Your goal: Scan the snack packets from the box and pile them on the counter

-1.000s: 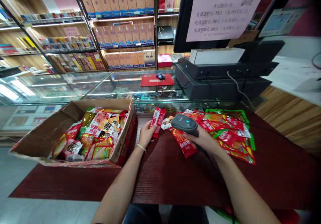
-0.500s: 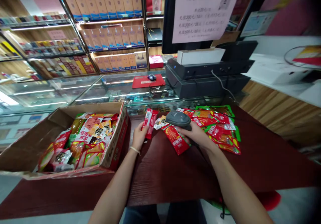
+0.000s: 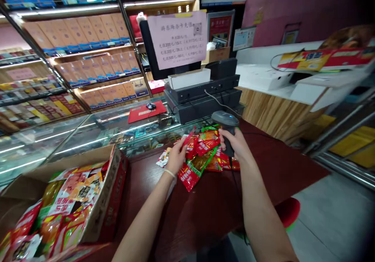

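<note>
Barcode scanner [image 3: 225,118]: sits finger-wrapped in right hand [image 3: 238,146], likely for steadiness; eight o'clock, red packet [image 3: 191,134]: pinched by left hand [image 3: 176,156].

The packets [image 3: 190,177] look glossy plastic, the scanner [image 3: 225,119] smooth plastic, the tabletop [image 3: 269,164] satiny wood.
</note>
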The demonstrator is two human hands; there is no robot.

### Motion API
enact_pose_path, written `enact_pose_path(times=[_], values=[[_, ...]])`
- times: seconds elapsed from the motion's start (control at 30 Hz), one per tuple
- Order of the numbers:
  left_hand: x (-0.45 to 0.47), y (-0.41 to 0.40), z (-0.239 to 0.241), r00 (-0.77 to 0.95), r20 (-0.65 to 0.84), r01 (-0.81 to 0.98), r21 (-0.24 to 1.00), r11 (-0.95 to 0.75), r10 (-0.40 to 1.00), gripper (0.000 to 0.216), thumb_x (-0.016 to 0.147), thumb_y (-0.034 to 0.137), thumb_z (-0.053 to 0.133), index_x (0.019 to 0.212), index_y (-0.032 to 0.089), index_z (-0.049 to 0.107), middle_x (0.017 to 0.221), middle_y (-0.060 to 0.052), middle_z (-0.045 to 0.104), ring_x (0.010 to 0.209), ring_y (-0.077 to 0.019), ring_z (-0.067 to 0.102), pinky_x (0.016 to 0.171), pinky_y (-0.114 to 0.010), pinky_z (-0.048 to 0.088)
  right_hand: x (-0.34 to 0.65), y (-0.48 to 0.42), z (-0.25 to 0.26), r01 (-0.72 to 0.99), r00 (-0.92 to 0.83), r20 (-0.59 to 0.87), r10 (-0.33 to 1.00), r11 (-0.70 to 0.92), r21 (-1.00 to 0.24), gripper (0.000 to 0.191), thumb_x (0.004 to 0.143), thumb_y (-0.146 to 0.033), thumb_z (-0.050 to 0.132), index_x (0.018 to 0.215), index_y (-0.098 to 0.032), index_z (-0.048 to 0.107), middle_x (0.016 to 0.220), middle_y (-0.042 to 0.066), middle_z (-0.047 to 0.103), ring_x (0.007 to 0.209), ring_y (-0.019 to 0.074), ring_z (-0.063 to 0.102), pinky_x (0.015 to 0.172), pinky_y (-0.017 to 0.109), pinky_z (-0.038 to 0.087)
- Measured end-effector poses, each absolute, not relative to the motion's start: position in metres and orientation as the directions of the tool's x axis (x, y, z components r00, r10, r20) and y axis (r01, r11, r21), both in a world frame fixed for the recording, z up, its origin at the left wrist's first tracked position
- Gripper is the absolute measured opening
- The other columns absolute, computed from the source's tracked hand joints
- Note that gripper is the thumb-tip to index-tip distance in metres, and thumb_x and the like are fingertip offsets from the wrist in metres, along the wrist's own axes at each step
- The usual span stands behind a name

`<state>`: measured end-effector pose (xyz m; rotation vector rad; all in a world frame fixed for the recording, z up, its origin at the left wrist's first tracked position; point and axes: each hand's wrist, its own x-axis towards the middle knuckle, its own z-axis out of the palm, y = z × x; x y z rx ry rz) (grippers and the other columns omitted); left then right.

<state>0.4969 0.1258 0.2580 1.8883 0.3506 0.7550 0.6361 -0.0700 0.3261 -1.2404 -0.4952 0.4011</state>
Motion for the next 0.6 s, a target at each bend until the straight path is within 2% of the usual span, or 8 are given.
enact_pose_path(times=[0.1, 0.2, 0.4, 0.6], values=[[0.53, 0.104, 0.258, 0.824, 0.293, -0.062, 0.897, -0.438, 0.485, 0.037, 0.085, 0.03, 0.062, 0.12, 0.023, 0.068, 0.128, -0.008, 0.065, 0.123, -0.0276, 0.057, 0.112, -0.046, 0.035, 0.642, -0.079, 0.328, -0.025, 0.852, 0.127, 0.508, 0.281, -0.959, 0.033, 0.076, -0.044, 0.072, 0.082, -0.023, 0.048, 0.057, -0.007, 0.051, 0.038, 0.0079, 0.044, 0.035, 0.02, 0.038], [0.544, 0.093, 0.254, 0.827, 0.296, -0.065, 0.895, -0.442, 0.477, 0.031, 0.086, 0.026, 0.059, 0.115, 0.021, 0.07, 0.124, -0.009, 0.067, 0.119, -0.0263, 0.059, 0.11, -0.044, 0.037, 0.643, -0.083, 0.33, -0.019, 0.858, 0.128, 0.497, 0.281, -0.959, 0.032, 0.076, -0.045, 0.07, 0.083, -0.024, 0.047, 0.057, -0.007, 0.05, 0.039, 0.0077, 0.043, 0.035, 0.02, 0.038], [0.527, 0.095, 0.261, 0.737, 0.364, -0.1, 0.892, -0.44, 0.57, 0.029, 0.091, 0.029, 0.051, 0.115, 0.021, 0.067, 0.121, -0.008, 0.068, 0.116, -0.023, 0.059, 0.106, -0.04, 0.04, 0.638, -0.081, 0.33, -0.036, 0.833, 0.153, 0.531, 0.328, -0.944, 0.033, 0.075, -0.044, 0.072, 0.087, -0.024, 0.05, 0.057, -0.008, 0.051, 0.039, 0.0082, 0.045, 0.035, 0.02, 0.038], [0.486, 0.102, 0.302, 0.68, 0.296, -0.152, 0.952, -0.266, 0.671, 0.029, 0.093, 0.033, 0.05, 0.112, 0.017, 0.064, 0.109, -0.01, 0.07, 0.101, -0.0214, 0.065, 0.093, -0.034, 0.05, 0.617, -0.062, 0.337, -0.021, 0.768, 0.17, 0.618, 0.29, -0.957, 0.032, 0.075, -0.043, 0.073, 0.083, -0.023, 0.05, 0.057, -0.007, 0.051, 0.039, 0.0079, 0.045, 0.036, 0.02, 0.039]])
